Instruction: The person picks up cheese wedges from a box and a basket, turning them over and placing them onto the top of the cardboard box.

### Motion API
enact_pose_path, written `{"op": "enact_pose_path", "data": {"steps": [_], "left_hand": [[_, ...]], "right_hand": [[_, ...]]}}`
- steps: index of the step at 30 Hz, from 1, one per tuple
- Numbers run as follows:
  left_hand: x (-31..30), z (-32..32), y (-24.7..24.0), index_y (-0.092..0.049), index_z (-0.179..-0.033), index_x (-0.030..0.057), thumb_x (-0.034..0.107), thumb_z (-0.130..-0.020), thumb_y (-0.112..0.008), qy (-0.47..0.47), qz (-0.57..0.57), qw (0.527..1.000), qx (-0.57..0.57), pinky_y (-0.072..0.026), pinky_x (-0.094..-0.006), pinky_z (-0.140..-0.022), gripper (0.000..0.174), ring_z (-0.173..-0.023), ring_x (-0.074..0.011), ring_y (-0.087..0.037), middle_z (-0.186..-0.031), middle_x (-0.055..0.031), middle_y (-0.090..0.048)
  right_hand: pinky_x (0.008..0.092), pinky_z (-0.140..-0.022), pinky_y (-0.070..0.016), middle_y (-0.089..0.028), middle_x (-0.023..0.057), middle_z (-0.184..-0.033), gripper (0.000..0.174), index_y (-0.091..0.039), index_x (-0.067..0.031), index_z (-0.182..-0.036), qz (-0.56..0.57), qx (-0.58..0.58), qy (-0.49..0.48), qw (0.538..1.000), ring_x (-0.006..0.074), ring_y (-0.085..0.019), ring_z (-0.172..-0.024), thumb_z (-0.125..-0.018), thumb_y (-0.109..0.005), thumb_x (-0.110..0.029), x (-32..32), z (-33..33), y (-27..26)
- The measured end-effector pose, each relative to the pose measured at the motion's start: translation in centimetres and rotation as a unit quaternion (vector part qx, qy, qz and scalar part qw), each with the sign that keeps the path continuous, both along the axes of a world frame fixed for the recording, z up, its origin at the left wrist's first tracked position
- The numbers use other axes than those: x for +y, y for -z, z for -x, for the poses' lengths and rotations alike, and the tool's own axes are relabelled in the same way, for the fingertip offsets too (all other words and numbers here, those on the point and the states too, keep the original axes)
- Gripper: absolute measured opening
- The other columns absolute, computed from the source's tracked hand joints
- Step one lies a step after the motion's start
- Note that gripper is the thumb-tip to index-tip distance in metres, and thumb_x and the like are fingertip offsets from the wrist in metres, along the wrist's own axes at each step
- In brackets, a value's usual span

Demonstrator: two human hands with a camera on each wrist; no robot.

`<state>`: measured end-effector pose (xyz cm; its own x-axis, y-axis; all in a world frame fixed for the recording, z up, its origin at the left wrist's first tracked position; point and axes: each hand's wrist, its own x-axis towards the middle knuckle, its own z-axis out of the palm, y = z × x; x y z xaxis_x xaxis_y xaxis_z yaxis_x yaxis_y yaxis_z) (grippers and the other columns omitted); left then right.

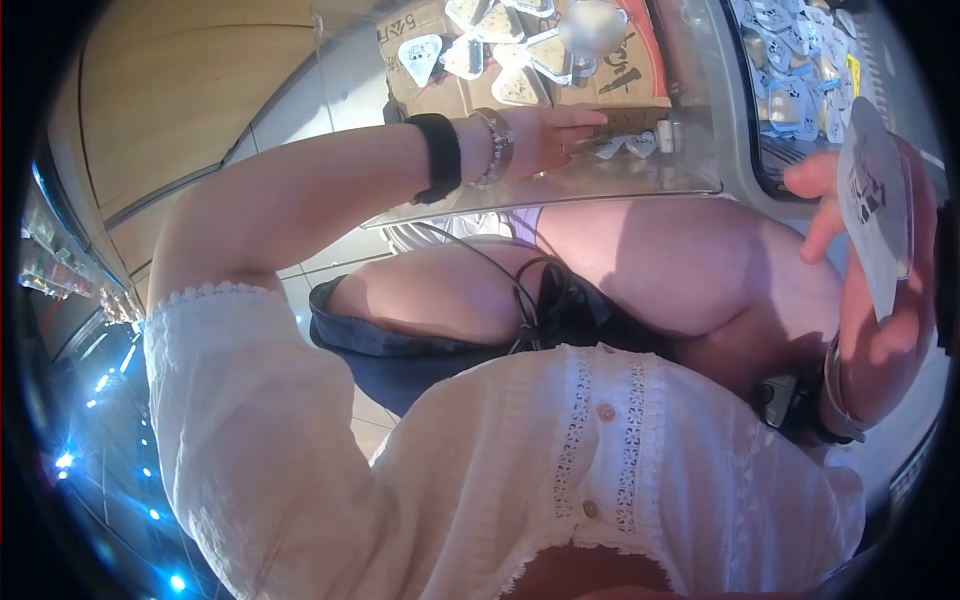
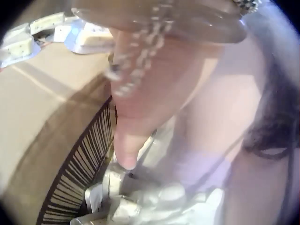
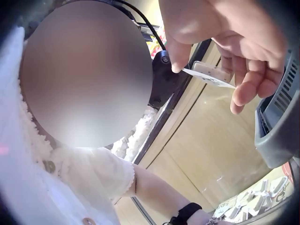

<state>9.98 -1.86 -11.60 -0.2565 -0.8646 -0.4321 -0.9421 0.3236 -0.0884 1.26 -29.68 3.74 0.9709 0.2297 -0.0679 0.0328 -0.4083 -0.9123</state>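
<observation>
By grey bin (image 1: 738,100), R hand (image 3: 225,26) pinches triang pkg (image 1: 878,205); L hand (image 1: 540,140), fingers straight, beside cardbd (image 2: 51,89).

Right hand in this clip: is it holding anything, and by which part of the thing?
Yes: the right hand holds a triangular pack by its rim, the thumb at one end and fingers at the other.

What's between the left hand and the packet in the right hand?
The head view shows small white packs, then the grey bin rim, between the left hand and the packet in the right hand.
</observation>
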Motion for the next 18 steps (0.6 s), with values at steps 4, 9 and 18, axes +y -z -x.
{"op": "enact_pose_path", "data": {"steps": [4, 9, 18], "left_hand": [[-0.9, 0.8, 0.4, -0.057, -0.1, 0.0099, 0.017, -0.07, -0.053, 0.046, -0.069, 0.991, -0.105, -0.0009, -0.0416, -0.109, 0.032, -0.12, -0.0204, -0.034, -0.107, 0.0042, -0.054], [-0.7, 1.0, 1.2, -0.054, -0.106, 0.0126, 0.021, -0.072, -0.051, 0.039, -0.054, 0.99, -0.124, 0.0008, -0.0433, -0.108, 0.036, -0.126, -0.0223, -0.023, -0.113, 0.0033, -0.052], [-0.4, 1.5, 2.7, -0.053, -0.11, 0.0137, 0.021, -0.075, -0.046, -0.014, -0.044, 0.997, -0.061, 0.0057, -0.0428, -0.107, 0.037, -0.129, -0.0235, -0.017, -0.117, 0.0007, -0.051]], "right_hand": [[0.0275, -0.071, -0.0343, -0.05, 0.0166, -0.098, 0.1, -0.032, 0.0127, -0.117, -0.008, -0.005, -0.008, 1.0, 0.0124, -0.045, -0.069, -0.069, -0.034, -0.075, -0.2, -0.1, 0.2], [0.0274, -0.072, -0.0342, -0.05, 0.0164, -0.098, 0.1, -0.032, 0.0129, -0.117, -0.021, -0.014, -0.02, 0.999, 0.0124, -0.045, -0.07, -0.069, -0.034, -0.075, -0.4, -0.2, 0.4], [0.0274, -0.072, -0.0341, -0.05, 0.0163, -0.098, 0.101, -0.032, 0.0134, -0.116, -0.035, -0.043, -0.033, 0.998, 0.0125, -0.046, -0.07, -0.069, -0.035, -0.075, -0.7, 0.0, 0.0]]}}
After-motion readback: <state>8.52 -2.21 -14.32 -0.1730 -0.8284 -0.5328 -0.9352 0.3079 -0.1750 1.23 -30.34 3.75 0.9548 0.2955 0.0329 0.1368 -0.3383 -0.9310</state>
